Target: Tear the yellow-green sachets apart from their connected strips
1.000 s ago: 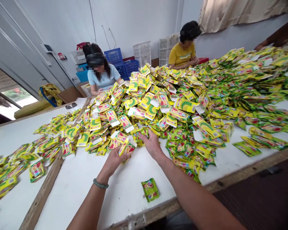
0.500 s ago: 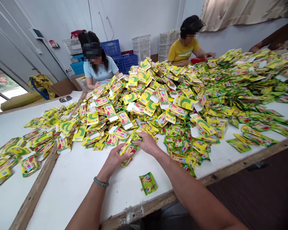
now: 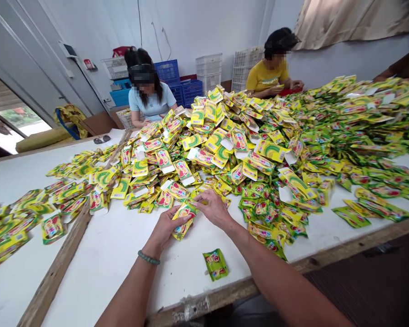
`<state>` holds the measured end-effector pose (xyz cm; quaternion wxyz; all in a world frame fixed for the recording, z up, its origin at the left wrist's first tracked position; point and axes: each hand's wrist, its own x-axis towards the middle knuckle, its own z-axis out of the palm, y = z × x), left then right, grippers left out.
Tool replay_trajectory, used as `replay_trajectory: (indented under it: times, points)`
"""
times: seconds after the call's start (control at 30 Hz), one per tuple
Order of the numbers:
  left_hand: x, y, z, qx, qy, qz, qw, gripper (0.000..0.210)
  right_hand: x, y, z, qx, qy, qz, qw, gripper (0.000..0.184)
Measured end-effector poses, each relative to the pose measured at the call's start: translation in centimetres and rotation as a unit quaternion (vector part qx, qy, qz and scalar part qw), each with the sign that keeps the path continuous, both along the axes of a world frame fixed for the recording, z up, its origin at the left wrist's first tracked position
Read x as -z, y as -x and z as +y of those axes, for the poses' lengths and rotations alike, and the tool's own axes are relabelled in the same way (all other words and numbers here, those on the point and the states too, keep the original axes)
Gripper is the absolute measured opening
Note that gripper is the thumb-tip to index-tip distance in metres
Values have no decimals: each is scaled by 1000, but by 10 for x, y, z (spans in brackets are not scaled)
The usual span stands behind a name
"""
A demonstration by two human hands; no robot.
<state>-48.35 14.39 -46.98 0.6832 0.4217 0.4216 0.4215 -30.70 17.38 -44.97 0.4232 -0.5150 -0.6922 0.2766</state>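
Note:
A small yellow-and-green printed box [image 3: 183, 221] lies tilted in my left hand [image 3: 163, 229], thumb across its front and fingers behind it. At its upper end, the thumb and fingertips of my right hand [image 3: 213, 208] pinch together on the box. My fingers partly cover that end, so I cannot tell whether its flap is fully closed. Below my hands, a single green sachet [image 3: 216, 264] lies flat on the white table [image 3: 122, 254]. Just beyond my hands rises a heap of similar boxes [image 3: 211, 138], several with white end flaps standing open.
Loose green sachets [image 3: 259, 206] spread to the right of my hands. A wooden strip [image 3: 63, 263] crosses the table at left, with more boxes [image 3: 52, 227] beyond it. Two people [image 3: 152, 97] [image 3: 269, 77] sit across the table; blue crates [image 3: 167, 72] stand behind.
My right fingers have shifted at the box's upper end, where a green sachet showed before and is now hidden. The whole view has shifted slightly. The person in yellow has brought both hands together.

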Motion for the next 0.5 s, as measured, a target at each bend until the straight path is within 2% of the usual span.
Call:
replay_trajectory:
  times: [0.17, 0.33, 0.4, 0.5]
  points:
    - [-2, 2, -1, -5, 3, -33, 999, 47, 2, 0, 1, -3, 2, -6, 1000, 10]
    - [-7, 4, -1, -7, 18, -28, 999, 43, 1, 3, -2, -13, 47, -37, 998, 7]
    - [-8, 5, 0, -11, 26, -29, 999, 41, -2, 5, -5, -62, 60, -19, 996, 11]
    - [-7, 4, 0, -16, 28, -36, 999, 41, -7, 13, -8, -158, 78, 23, 984, 29]
